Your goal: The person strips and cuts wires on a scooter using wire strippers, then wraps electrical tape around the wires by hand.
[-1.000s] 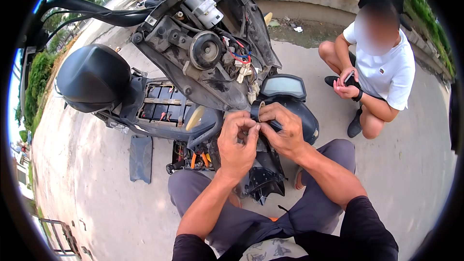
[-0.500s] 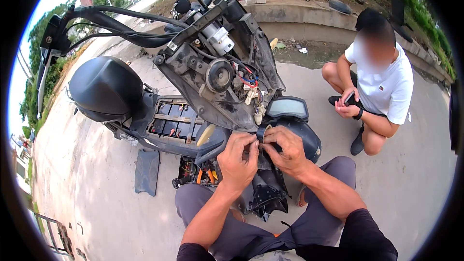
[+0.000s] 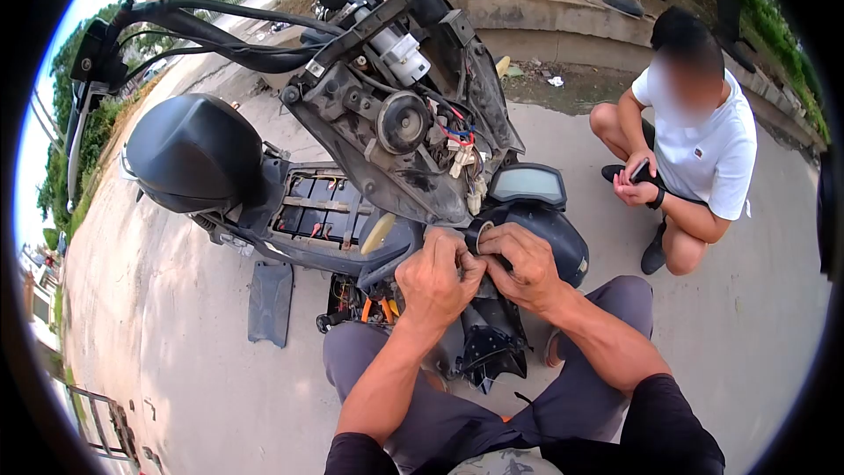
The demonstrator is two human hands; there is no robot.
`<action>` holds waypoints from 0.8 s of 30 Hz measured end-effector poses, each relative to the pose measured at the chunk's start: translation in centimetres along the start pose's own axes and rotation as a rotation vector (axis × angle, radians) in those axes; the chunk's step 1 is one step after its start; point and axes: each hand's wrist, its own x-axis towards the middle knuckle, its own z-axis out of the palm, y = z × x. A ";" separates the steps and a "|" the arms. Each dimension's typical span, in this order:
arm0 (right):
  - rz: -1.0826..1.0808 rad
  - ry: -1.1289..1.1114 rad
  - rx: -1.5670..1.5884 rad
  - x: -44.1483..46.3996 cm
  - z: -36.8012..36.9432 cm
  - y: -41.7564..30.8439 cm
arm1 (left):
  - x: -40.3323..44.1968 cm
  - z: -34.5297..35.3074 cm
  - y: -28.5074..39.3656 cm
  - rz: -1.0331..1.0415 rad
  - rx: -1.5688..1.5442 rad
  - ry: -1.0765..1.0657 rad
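Note:
A roll of black tape point(image 3: 479, 235) is in my right hand point(image 3: 520, 269), whose fingers curl round it. My left hand point(image 3: 440, 274) is closed in a pinch beside it, the fingertips of both hands nearly touching; what it pinches is too small to make out. Both hands are in front of the stripped scooter front point(image 3: 396, 167), just below its hanging wires and white connectors point(image 3: 462, 158). A round horn point(image 3: 403, 122) sits to the upper left of the hands. To the right of the connectors is a display panel point(image 3: 527, 185).
A person in a white shirt point(image 3: 703, 149) squats at the right, holding a phone. At the left are the black top box point(image 3: 195, 154), the open battery bay point(image 3: 318, 207) and a loose panel point(image 3: 270, 303) on the ground. Orange-handled tools point(image 3: 378, 310) lie below the footboard.
The view has tilted, so the scooter appears lower than a second ago. My left hand has turned and its fingers have curled in more, closer to my right hand.

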 end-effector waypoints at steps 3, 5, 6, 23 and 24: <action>0.142 0.001 0.121 -0.3 0.2 0.0 | -0.5 0.4 -0.2 -0.114 -0.156 -0.055; 0.247 0.000 0.173 -0.2 0.3 -0.4 | -0.7 0.3 -0.4 -0.199 -0.255 -0.100; 0.304 -0.008 0.183 -0.1 0.3 -0.7 | -0.7 0.2 -0.5 -0.245 -0.294 -0.122; 0.042 0.023 -0.068 0.3 -0.4 0.3 | 0.1 -0.3 0.7 -0.300 -0.241 -0.108; 0.046 0.020 -0.065 0.3 -0.5 0.3 | 0.1 -0.3 0.7 -0.349 -0.266 -0.150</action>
